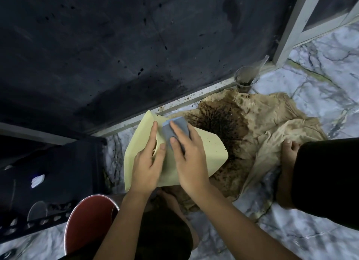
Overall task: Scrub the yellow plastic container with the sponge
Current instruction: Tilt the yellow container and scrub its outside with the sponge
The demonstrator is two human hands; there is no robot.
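The pale yellow plastic container [211, 152] lies tilted on its side in the middle of the head view, over a stained cloth. My left hand [148, 162] grips its rim, thumb on the outer wall and fingers reaching over the edge. A blue-grey sponge [175, 128] lies on the container's upper wall. My right hand [189, 158] covers the sponge and holds it against the wall, fingers curled round it. Dark specks dot the container's right side.
A beige cloth [272, 131] soaked with dark dirt spreads over the marble floor [320, 80]. A clear plastic cup [245, 80] with a straw stands at the door track. A red bucket [87, 220] sits lower left, and my bare foot [287, 162] is on the cloth.
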